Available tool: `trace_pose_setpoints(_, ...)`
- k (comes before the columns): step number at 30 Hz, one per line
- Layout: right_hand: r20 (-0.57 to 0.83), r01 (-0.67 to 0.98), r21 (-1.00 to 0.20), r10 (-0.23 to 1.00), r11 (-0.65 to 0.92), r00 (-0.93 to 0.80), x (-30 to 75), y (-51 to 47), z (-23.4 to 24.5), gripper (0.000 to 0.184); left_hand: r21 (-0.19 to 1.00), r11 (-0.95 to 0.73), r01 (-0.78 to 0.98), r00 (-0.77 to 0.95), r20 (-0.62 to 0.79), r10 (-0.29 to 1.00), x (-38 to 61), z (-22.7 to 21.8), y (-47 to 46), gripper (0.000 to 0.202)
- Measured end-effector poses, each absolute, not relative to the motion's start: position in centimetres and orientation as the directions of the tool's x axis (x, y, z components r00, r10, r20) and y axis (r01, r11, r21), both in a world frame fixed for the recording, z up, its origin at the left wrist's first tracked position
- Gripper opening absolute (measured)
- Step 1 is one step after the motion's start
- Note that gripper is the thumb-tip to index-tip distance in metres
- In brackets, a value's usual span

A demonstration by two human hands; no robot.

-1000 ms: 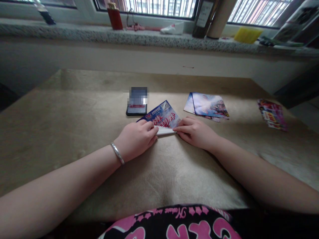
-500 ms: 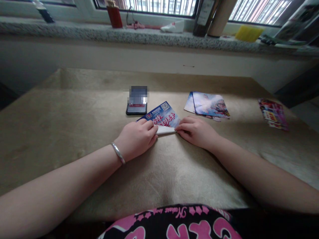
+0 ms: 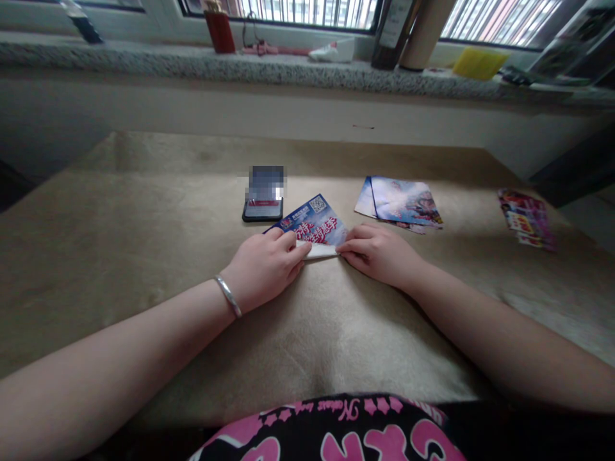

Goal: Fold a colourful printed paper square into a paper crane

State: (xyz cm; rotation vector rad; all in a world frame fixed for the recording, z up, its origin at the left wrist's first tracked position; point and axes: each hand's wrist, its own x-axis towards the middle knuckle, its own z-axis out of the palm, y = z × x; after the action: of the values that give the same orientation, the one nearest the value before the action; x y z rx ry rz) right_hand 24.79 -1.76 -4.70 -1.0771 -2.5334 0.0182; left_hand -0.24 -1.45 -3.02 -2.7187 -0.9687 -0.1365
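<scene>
A blue printed leaflet (image 3: 312, 218) with red lettering and a QR code lies flat on the table, its near edge folded over into a white strip. My left hand (image 3: 269, 262), with a silver bangle at the wrist, grips the left part of that fold, the thumb stretched along the strip. At the right end of the fold, my right hand (image 3: 377, 253) pinches the corner between thumb and fingers. The palms hide the leaflet's outer corners in part.
Behind the leaflet lies a phone (image 3: 263, 202). To the right are a few overlapping printed sheets (image 3: 406, 202), and farther right, several reddish leaflets (image 3: 527, 221). Bottles and small items line the granite windowsill (image 3: 288, 69) beyond the table (image 3: 144, 211).
My left thumb has slid slightly to the right along the white folded strip. My right hand and the leaflet have hardly moved.
</scene>
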Motion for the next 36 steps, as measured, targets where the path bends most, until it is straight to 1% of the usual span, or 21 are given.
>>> trace_pose_setpoints(8, 0.354, 0.68, -0.209, 0.703, 0.702, -0.617, 24.8, -1.6, -4.9, 0.019, -0.204, -0.756, 0.621, 0.783, 0.201, 0.589, -0.3, -3.3, -1.3, 0.029)
trace_pose_setpoints(12, 0.347, 0.674, -0.225, 0.704, 0.704, -0.62, 24.9, -1.6, -4.9, 0.02, -0.183, -0.775, 0.605, 0.795, 0.204, 0.572, -0.3, -3.5, -1.3, 0.034)
trace_pose_setpoints(21, 0.345, 0.66, -0.257, 0.705, 0.706, -0.62, 24.8, -1.4, -5.1, 0.02, -0.141, -0.754, 0.642, 0.764, 0.203, 0.613, -0.4, -3.8, -1.6, 0.036)
trace_pose_setpoints(27, 0.346, 0.659, -0.252, 0.702, 0.709, -0.622, 24.9, -1.4, -5.0, 0.02, -0.08, -0.825, 0.56, 0.821, 0.188, 0.539, -0.2, -4.3, -1.3, 0.043)
trace_pose_setpoints(31, 0.358, 0.659, -0.246, 0.698, 0.711, -0.62, 24.9, -1.5, -5.0, 0.02, -0.076, -0.842, 0.535, 0.839, 0.168, 0.518, -0.3, -4.5, -1.2, 0.048)
trace_pose_setpoints(36, 0.366, 0.661, -0.256, 0.703, 0.706, -0.609, 24.8, -1.4, -5.1, 0.021, -0.062, -0.852, 0.519, 0.847, 0.167, 0.504, -0.4, -4.3, -1.1, 0.046)
